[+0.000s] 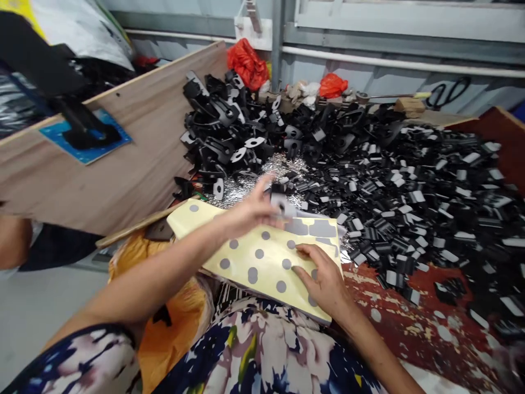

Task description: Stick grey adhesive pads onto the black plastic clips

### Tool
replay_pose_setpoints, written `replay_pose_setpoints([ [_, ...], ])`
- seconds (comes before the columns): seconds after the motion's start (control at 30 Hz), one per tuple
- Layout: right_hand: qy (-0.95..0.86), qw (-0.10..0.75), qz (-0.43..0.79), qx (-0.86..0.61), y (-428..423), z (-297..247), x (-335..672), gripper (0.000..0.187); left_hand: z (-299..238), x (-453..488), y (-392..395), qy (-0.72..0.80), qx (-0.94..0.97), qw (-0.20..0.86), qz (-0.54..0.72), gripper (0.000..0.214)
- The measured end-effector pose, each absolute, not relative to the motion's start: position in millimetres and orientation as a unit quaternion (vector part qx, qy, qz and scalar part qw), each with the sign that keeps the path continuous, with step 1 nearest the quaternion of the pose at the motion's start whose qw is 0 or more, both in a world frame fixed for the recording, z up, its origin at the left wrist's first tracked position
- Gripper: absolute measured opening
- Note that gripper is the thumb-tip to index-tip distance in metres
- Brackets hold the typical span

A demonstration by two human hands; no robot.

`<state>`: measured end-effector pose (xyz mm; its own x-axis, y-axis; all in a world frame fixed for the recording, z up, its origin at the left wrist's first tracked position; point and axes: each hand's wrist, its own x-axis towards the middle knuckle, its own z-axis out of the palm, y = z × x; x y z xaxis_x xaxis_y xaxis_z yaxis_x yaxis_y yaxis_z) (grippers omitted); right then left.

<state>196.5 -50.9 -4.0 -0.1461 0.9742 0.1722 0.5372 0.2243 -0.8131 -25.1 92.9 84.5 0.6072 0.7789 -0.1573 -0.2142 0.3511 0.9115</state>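
Left hand (248, 213) pinches a black part (279, 198) at centre frame; right hand (326, 280) lies open on the sticker sheet (246, 262) (grey dots). Probably best to lift one dot by its edge.

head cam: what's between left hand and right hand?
Head view: only the yellow sheet with its grey round stickers. The left hand holds a small black part above it; the right hand rests on it.

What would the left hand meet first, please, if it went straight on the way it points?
Probably the heap of small black parts; the left hand, holding a black piece, points there; depth unclear.
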Motion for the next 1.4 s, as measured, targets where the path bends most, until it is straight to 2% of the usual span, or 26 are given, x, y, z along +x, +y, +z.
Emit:
replay_pose_setpoints([
  [0.07, -0.78, 0.305, 0.236, -0.494, -54.8, -10.8, 190.6, 0.046, 113.1, -52.3, 128.5, 0.303, 0.546, 0.636, 0.453, 0.1],
  [0.13, -0.838, 0.234, 0.197, -0.452, -57.7, -19.2, 185.0, 0.065, 130.8, -83.7, 139.6, 0.327, 0.664, 0.492, 0.458, 0.097],
  [0.2, -0.863, 0.172, 0.171, -0.443, -59.4, -27.0, 181.6, 0.081, 129.9, -114.4, 120.6, 0.345, 0.799, 0.383, 0.311, 0.096],
  [0.3, -0.871, 0.125, 0.149, -0.451, -60.3, -34.0, 181.4, 0.09, 96.7, -154.7, 58.9, 0.354, 0.901, 0.25, -0.013, 0.095],
  [0.4, -0.879, 0.111, 0.134, -0.445, -60.3, -36.4, 183.9, 0.093, 51.6, -182.8, 5.1, 0.447, 0.881, 0.086, -0.128, 0.099],
  [0.5, -0.884, 0.108, 0.126, -0.438, -60.2, -38.9, 184.6, 0.096, 20.7, -192.3, -17.5, 0.492, 0.866, 0.003, -0.092, 0.088],
  [0.7, -0.878, 0.08, 0.158, -0.444, -62.3, -31.0, 181.6, 0.093, 6.0, -186.3, -17.7, 0.437, 0.899, -0.038, 0.005, 0.036],
  [0.87, -0.869, 0.069, 0.234, -0.431, -64.0, -3.9, 185.6, 0.085, 8.7, -203.3, 6.1, 0.364, 0.921, -0.072, 0.123, 0.029],
  [0.97, -0.856, 0.132, 0.244, -0.437, -59.7, 6.4, 189.5, 0.075, 28.1, -203.4, 26.3, 0.373, 0.897, -0.041, 0.231, 0.024],
  [1.03, -0.835, 0.222, 0.219, -0.453, -55.4, 11.9, 190.7, 0.065, 52.8, -192.2, 28.9, 0.406, 0.858, 0.045, 0.311, 0.02],
  [1.13, -0.769, 0.409, 0.19, -0.454, -49.1, 22.3, 187.4, 0.046, 88.8, -155.1, 18.6, 0.434, 0.729, 0.311, 0.428, 0.021],
  [1.2, -0.698, 0.508, 0.251, -0.438, -46.2, 30.0, 181.2, 0.038, 99.7, -117.0, 8.2, 0.402, 0.59, 0.489, 0.501, 0.023],
  [1.23, -0.663, 0.535, 0.306, -0.425, -45.1, 33.3, 177.0, 0.048, 100.1, -95.2, 2.7, 0.376, 0.525, 0.552, 0.528, 0.025],
  [1.33, -0.62, 0.532, 0.439, -0.374, -44.5, 38.0, 163.0, 0.127, 87.1, -29.4, -15.0, 0.316, 0.439, 0.649, 0.534, 0.031],
  [1.37, -0.63, 0.526, 0.444, -0.36, -46.0, 37.6, 159.1, 0.138, 81.0, -10.5, -20.5, 0.312, 0.434, 0.66, 0.528, 0.031],
  [1.4, -0.637, 0.531, 0.435, -0.351, -49.0, 36.5, 156.6, 0.134, 75.2, 5.5, -25.1, 0.312, 0.435, 0.665, 0.52, 0.031],
])
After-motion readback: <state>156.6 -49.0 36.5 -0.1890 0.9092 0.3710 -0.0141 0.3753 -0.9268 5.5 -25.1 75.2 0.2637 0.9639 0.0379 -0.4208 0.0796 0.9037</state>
